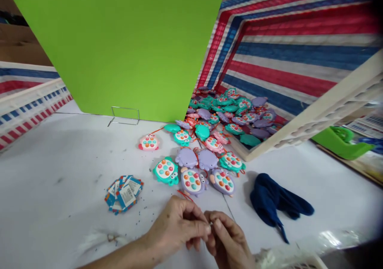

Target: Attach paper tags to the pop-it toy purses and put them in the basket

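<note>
My left hand (176,225) and my right hand (229,239) meet low in the view, fingertips pinched together on something tiny I cannot make out. A thin red string (184,195) runs from the left fingers toward a purple turtle toy (192,181). Just beyond the hands lie several turtle-shaped toys with coloured buttons, among them a teal one (165,170), another purple one (223,180) and a pink one (149,142).
A tipped basket lined with red, white and blue striped fabric (302,117) spills more toys (230,111). A green board (119,45) stands behind. A stack of paper tags (124,193) lies left, a dark blue cloth (277,201) right, a green plastic item (341,141) far right.
</note>
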{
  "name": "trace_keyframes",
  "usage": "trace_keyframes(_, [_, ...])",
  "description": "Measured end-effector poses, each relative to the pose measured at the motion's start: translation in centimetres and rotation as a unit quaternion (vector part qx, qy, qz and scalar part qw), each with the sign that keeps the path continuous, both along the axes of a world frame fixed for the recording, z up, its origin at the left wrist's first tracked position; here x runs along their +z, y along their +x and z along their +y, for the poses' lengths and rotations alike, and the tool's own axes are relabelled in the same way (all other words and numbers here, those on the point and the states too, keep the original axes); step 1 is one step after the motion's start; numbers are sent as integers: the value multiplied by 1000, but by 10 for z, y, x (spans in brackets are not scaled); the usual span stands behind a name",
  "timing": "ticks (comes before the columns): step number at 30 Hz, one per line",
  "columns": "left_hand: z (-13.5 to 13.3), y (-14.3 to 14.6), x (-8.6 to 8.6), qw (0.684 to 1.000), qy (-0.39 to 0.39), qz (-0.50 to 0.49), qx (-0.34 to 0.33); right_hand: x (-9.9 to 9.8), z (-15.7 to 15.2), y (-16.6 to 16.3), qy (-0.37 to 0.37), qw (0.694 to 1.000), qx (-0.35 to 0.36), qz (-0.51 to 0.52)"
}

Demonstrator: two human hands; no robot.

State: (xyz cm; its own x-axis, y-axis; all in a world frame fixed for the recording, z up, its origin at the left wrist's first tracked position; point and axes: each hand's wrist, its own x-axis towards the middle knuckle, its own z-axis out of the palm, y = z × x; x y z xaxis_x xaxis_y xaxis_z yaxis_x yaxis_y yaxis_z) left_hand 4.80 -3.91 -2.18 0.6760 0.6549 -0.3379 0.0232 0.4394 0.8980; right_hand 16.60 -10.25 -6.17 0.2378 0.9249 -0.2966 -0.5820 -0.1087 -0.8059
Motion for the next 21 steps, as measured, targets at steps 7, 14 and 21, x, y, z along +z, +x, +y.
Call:
trace_keyframes(7, [1,1,0,999,16,48,12,-18,-1,2,15,999,-7,30])
trace_keyframes(14, [5,-2,6,998,-1,63,-4,-12,-1,-4,13,999,-37,31])
trace_keyframes(21, [5,-6,-6,1000,1,31,4,-9,-1,-3,38,999,-22,-21])
